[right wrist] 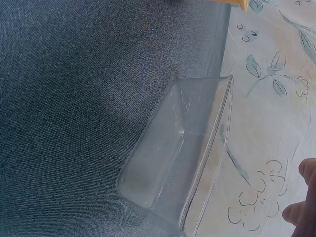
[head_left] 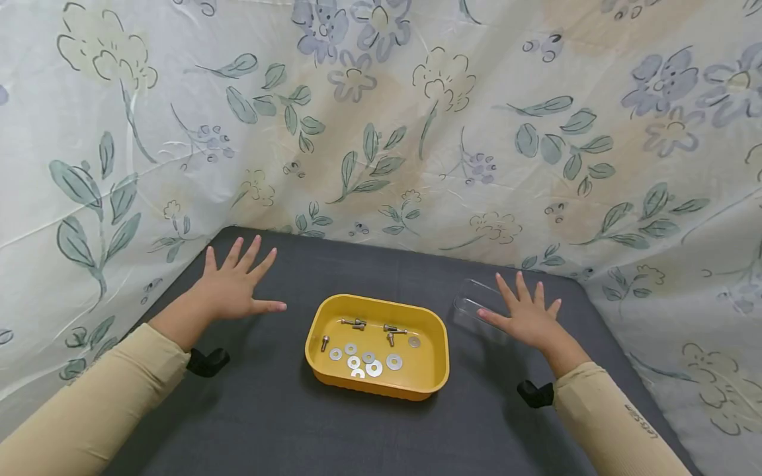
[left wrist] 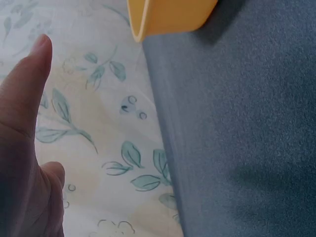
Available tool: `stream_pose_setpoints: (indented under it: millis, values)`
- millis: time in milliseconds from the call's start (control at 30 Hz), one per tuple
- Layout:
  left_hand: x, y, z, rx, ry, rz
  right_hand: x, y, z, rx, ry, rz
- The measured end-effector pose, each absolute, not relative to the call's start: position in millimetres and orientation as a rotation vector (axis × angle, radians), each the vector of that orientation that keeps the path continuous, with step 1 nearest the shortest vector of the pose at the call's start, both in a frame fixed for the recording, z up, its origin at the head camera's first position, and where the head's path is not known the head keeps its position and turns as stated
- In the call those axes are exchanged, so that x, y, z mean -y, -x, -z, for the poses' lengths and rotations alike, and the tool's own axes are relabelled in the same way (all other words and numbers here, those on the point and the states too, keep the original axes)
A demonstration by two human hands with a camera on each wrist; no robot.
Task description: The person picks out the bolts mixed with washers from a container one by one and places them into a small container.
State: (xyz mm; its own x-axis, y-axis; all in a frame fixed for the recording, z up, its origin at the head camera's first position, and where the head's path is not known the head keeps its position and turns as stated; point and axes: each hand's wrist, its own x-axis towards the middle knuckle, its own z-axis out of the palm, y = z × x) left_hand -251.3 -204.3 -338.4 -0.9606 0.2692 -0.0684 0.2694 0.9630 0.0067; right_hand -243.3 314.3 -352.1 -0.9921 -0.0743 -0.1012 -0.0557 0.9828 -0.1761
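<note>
A yellow tray sits mid-table, holding several small screws and several flat metal washers. To its left, my left hand is held above the table with fingers spread, touching nothing. My right hand, also spread and holding nothing, hovers to the tray's right. Beside and partly behind that hand in the head view stands a clear plastic box; the right wrist view shows this see-through box apart from the fingertips. In the left wrist view only the tray's corner shows, above the thumb side of the hand.
A dark grey cloth covers the table. A flowered curtain closes off the back and both sides, meeting the table's edges. Black straps circle both wrists over beige sleeves.
</note>
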Motion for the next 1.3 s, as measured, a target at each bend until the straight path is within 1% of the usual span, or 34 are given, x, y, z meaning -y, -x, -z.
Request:
stream_pose_setpoints:
  millis: [367,633,1300]
  values:
    - [197.8,249.9,341.8,-3.034,-0.459,-0.038,-313.7,242.4,352.0,-3.021,0.109,0.265]
    - [185.1,245.2,345.9,-3.029,-0.556,-0.084,-312.0,244.7,351.8,-3.020,0.130,0.263]
    - [152.9,240.4,368.6,-2.959,-0.661,-0.062,-306.0,252.4,351.3,-3.003,0.138,0.256]
